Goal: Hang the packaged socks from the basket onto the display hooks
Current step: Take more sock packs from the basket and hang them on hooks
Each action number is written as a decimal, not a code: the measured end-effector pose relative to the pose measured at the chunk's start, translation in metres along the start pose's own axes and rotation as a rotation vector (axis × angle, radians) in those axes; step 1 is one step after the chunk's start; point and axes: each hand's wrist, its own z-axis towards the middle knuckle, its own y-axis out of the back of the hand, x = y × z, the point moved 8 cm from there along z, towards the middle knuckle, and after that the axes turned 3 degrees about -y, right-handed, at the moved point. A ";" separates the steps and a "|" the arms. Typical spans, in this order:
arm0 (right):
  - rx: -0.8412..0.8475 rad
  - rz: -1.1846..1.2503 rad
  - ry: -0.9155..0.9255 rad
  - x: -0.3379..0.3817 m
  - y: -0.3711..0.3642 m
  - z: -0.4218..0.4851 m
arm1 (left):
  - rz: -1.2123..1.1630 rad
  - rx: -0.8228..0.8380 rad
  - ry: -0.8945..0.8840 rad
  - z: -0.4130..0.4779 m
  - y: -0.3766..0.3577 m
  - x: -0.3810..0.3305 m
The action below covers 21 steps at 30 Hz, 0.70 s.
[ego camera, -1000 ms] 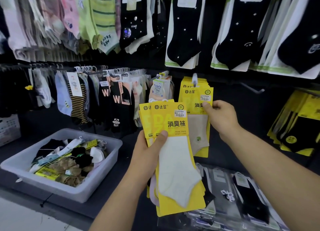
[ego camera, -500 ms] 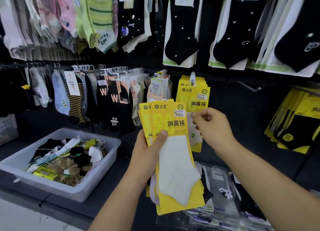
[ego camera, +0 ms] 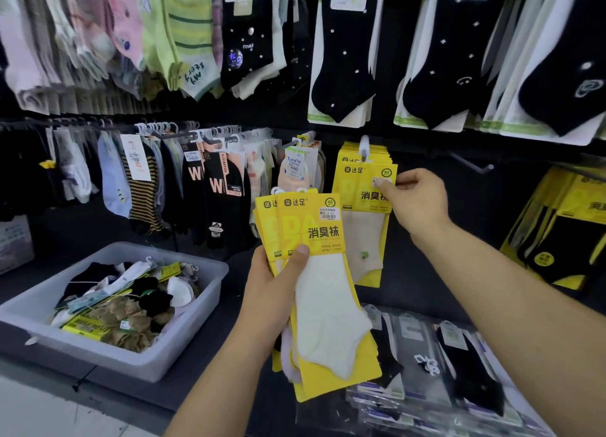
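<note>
My left hand (ego camera: 273, 292) grips a stack of yellow sock packs (ego camera: 323, 292) with a white sock on the front one, thumb across its face. Behind it, several matching yellow packs (ego camera: 360, 187) hang on a display hook (ego camera: 364, 143). My right hand (ego camera: 414, 200) pinches the right edge of the front hanging pack near its price sticker. The grey basket (ego camera: 183, 351) sits at lower left, holding mixed loose and packaged socks.
Rows of socks hang on hooks across the wall above and to the left. A bare hook (ego camera: 472, 163) sticks out right of the yellow packs. More yellow packs (ego camera: 564, 226) hang at far right. Bagged dark socks (ego camera: 436, 371) lie on the shelf below.
My right hand drew back from the hanging packs half a second ago and has now returned to pinch the front pack's right edge. My left hand holds its stack still.
</note>
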 end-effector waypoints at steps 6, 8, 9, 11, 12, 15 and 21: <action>0.084 0.127 0.065 0.006 -0.002 -0.010 | 0.006 -0.015 0.008 -0.001 0.005 -0.001; 0.132 0.184 0.094 0.011 0.001 -0.021 | 0.013 -0.017 0.010 -0.001 0.007 -0.001; 0.152 0.199 0.116 0.014 0.004 -0.026 | 0.016 -0.020 0.009 -0.001 0.008 -0.002; 0.184 0.223 0.169 0.022 0.010 -0.035 | 0.020 -0.031 0.007 -0.002 0.010 -0.003; 0.198 0.236 0.190 0.027 0.013 -0.039 | 0.023 -0.039 0.007 -0.002 0.012 -0.003; 0.216 0.254 0.203 0.038 0.025 -0.048 | 0.029 -0.057 0.005 -0.004 0.014 -0.004; 0.285 0.315 0.151 0.051 0.040 -0.062 | 0.049 -0.041 -0.003 -0.010 0.007 -0.005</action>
